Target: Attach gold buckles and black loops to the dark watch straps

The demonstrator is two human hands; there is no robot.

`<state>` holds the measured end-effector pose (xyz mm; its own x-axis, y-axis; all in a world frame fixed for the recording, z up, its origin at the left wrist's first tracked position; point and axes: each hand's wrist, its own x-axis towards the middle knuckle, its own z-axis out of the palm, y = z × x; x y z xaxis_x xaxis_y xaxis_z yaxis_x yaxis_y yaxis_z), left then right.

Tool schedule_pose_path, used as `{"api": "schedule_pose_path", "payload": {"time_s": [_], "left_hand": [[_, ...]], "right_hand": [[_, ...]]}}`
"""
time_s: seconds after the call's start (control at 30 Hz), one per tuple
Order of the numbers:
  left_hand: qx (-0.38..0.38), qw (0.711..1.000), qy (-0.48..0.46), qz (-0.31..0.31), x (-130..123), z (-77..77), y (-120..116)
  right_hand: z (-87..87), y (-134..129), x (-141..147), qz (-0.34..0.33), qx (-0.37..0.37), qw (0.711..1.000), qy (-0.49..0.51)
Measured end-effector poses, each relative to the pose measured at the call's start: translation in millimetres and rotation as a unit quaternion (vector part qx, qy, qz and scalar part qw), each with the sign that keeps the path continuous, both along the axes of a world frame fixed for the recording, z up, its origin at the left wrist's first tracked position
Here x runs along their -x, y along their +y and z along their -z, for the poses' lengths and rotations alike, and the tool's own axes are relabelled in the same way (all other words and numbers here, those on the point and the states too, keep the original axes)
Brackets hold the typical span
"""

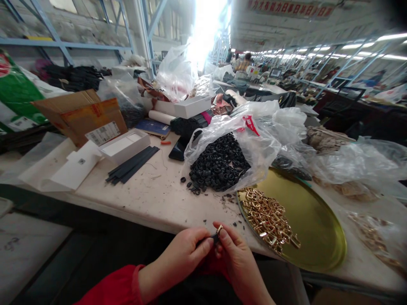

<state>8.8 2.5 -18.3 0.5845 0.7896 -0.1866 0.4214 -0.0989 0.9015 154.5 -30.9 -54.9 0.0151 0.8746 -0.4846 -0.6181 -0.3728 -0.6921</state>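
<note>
My left hand (181, 254) pinches a short black strap (215, 238) between thumb and fingers. Its far end meets a small gold buckle (219, 229), which my right hand (237, 256) grips with the thumb and fingertips. Whether the strap passes through the buckle is hidden by the fingers. Both hands are close together, just off the table's front edge. To their right, a pile of gold buckles (269, 216) lies on a round gold tray (313, 224). Beyond the hands, many small black loops (222, 165) spill from an open clear plastic bag (262, 148).
Flat black strips (133, 164) lie on the table (152, 199) at left, by a white box (125, 146) and a cardboard box (92, 116). A dark phone-like object (178, 148) rests left of the bag. More plastic bags (359, 163) crowd the right side.
</note>
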Motion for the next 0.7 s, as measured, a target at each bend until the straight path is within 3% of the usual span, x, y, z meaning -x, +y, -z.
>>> {"api": "schedule_pose_path", "payload": {"time_s": [0.13, 0.33, 0.43, 0.57, 0.7], "left_hand": [[0.007, 0.999, -0.021, -0.033, -5, 4.5, -4], [-0.014, 0.999, -0.015, -0.045, -4, 6.4, -9], [0.038, 0.998, -0.022, -0.042, -4, 6.7, -13], [0.123, 0.991, -0.026, -0.048, -1, 7.8, -19], [0.129, 0.988, -0.067, -0.06, 0, 10.3, -25]], "right_hand": [[-1.9, 1, -2, 0.015, -0.01, 1.0, 0.003], [4.6, -8, 0, -0.032, -0.002, 0.998, -0.051], [7.3, -13, -4, -0.024, -0.009, 0.998, -0.063], [2.6, -17, -5, 0.047, -0.025, 0.998, -0.02], [2.1, -26, 8, 0.001, -0.02, 0.999, -0.037]]}}
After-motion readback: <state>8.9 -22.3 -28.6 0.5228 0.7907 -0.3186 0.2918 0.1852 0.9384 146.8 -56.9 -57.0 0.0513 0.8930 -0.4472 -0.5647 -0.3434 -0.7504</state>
